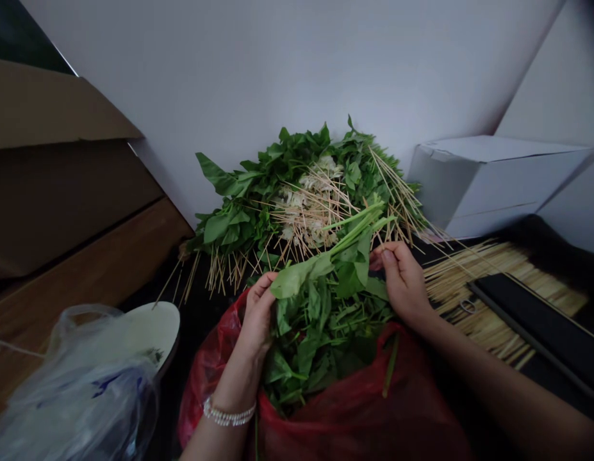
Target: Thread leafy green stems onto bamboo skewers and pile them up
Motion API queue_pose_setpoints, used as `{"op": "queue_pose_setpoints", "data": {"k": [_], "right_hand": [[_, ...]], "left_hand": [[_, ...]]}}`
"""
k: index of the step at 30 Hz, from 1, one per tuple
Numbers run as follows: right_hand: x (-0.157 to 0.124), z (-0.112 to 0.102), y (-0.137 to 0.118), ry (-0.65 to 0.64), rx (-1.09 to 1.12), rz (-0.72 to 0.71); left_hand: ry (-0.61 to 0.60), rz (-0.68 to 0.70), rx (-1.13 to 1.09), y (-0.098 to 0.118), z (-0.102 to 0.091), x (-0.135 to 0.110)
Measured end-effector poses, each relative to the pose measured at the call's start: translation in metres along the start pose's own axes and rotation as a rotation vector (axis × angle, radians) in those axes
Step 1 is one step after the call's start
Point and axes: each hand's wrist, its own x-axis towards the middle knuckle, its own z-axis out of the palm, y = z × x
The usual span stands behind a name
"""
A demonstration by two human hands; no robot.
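Note:
A red plastic bag (pixel 373 416) sits open in front of me, full of loose green leafy stalks (pixel 325 307). My left hand (pixel 257 317) pinches a large leaf at the bag's left edge, fingers closed on it; a pearl bracelet circles that wrist. My right hand (pixel 403 282) grips the greens at the bag's right side, fingers curled into the stalks. Behind the bag lies a heap of skewered greens (pixel 301 192) with wooden sticks poking out toward me.
A pile of bare bamboo skewers (pixel 474 282) lies to the right under a dark flat tray (pixel 541 320). A white box (pixel 489 179) stands against the wall. At left are a white plate (pixel 155 326), a clear plastic bag (pixel 75 397) and brown cardboard (pixel 51 166).

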Motion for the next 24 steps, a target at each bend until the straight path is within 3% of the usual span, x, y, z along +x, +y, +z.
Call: {"op": "queue_pose_setpoints", "data": {"k": [10, 17, 24], "right_hand": [[-0.003, -0.002, -0.002, -0.059, -0.021, -0.058], [-0.009, -0.001, -0.002, -0.298, -0.143, -0.219], [-0.016, 0.005, 0.006, -0.486, -0.369, -0.484]], "left_hand": [[0.039, -0.119, -0.192, 0.005, 0.006, 0.004], [0.033, -0.133, -0.215, 0.007, 0.007, 0.004], [0.055, -0.124, -0.165, 0.006, 0.007, 0.003]]}}
